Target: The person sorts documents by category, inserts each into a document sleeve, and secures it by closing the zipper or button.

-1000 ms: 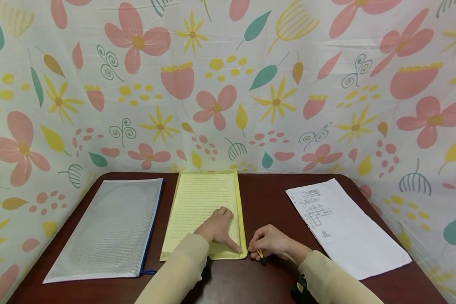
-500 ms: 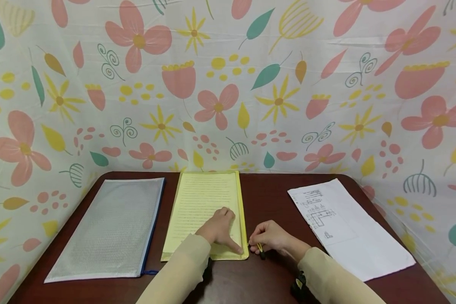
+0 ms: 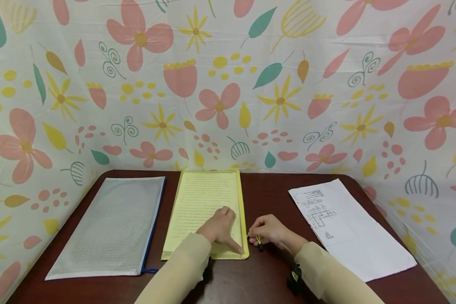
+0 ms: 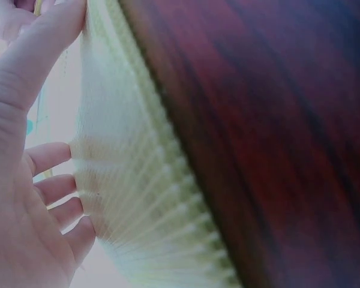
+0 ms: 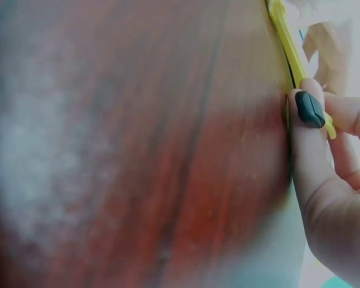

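A yellow zip pouch point(image 3: 182, 223) with a printed sheet showing through it lies in the middle of the head view. Across its lower right part rests my left hand point(image 3: 221, 228), thumb stretched toward the near right corner. The left wrist view shows that hand's fingers point(image 4: 59, 189) against the pouch's ribbed surface. At the pouch's right edge, my right hand point(image 3: 270, 230) pinches the zipper pull between thumb and fingers. The pull's yellow cord hangs below the fingers with a black end point(image 5: 309, 109).
To the left lies a whitish mesh zip pouch point(image 3: 106, 228) with a blue edge. White paper sheets point(image 3: 365, 245) with a printed drawing lie at the right. All rest on a dark reddish-brown table point(image 3: 243, 283) before a floral curtain point(image 3: 228, 84).
My right hand has moved a little away from me along the pouch's right edge, with the zipper pull. My left hand stays in place. The view has shifted slightly.
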`<state>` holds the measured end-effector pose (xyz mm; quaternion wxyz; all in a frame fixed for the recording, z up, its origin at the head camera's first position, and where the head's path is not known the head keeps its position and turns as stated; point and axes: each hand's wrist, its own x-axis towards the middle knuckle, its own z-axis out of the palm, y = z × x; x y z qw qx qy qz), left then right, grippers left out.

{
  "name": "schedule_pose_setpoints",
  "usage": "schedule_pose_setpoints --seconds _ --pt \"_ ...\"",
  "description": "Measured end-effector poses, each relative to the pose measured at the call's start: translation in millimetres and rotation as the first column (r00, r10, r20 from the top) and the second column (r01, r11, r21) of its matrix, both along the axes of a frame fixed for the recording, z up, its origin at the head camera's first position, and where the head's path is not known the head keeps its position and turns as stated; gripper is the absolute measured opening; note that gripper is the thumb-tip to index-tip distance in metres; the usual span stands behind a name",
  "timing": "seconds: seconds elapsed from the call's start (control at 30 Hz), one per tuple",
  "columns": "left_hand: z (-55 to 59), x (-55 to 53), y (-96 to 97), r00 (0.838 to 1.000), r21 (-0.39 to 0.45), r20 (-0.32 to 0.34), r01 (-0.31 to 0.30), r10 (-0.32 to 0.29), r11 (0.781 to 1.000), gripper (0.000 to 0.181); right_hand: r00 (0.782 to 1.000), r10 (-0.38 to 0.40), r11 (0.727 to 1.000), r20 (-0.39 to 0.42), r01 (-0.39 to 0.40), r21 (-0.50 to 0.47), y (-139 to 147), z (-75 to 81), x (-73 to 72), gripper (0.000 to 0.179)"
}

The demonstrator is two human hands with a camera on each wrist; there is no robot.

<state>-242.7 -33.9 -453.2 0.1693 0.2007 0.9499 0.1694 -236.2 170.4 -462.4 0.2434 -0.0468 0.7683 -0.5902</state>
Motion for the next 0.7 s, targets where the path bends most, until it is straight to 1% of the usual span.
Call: schedule_pose_setpoints --seconds 0.2,0.43,0.57,0.7 --pt "0.6 0.6 1.0 1.0 -0.009 0.001 0.001 -0.001 1.0 0.112 1.0 -0.014 1.0 0.009 0.014 0.003 -0.4 -2.1 -3.4 0.01" --pt "1.8 1.8 1.8 1.0 -0.005 0.015 -0.011 0.012 1.0 0.114 1.0 -0.026 1.0 -0.001 0.026 0.006 -1.8 -0.3 -6.3 0.008" --pt "1.0 1.5 2.7 1.0 -0.012 -0.004 -0.011 0.011 1.0 0.114 0.999 -0.046 0.999 -0.009 0.046 0.007 -1.5 -0.2 -8.9 0.01" --pt "0.1 2.6 2.6 1.0 -0.018 -0.024 -0.007 0.007 1.0 0.116 0.999 -0.044 0.999 -0.007 0.044 -0.001 -2.1 0.0 -10.3 0.013"
